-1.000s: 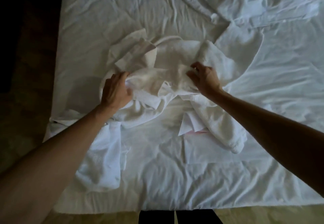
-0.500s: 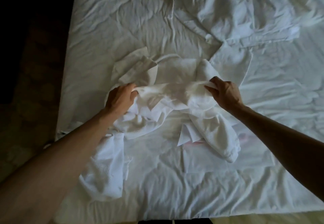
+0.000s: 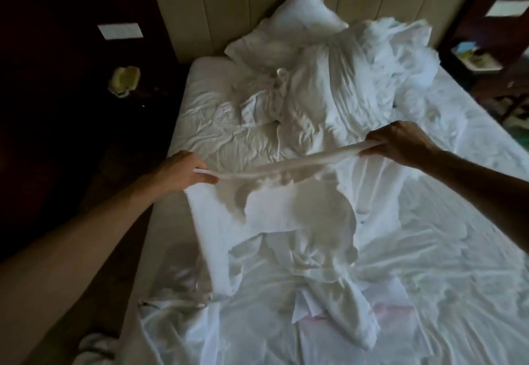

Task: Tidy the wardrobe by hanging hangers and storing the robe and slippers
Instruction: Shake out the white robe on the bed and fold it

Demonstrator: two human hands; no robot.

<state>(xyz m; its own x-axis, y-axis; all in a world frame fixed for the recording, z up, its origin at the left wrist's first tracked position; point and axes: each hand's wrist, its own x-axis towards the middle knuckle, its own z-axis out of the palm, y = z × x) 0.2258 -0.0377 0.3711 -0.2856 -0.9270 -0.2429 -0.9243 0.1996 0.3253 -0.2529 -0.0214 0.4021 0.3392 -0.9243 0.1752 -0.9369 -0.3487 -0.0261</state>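
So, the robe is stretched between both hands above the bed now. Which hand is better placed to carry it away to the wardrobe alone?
Probably the right hand: its fingers curl round a gathered edge of the robe. The left hand only pinches a thin end. The wardrobe is not in view, so this is uncertain.

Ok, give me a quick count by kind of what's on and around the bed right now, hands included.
Hands: 2, left hand and right hand, both gripping the robe
White robe: 1
Pillow: 1
Crumpled duvet: 1
Bed: 1
Total: 6
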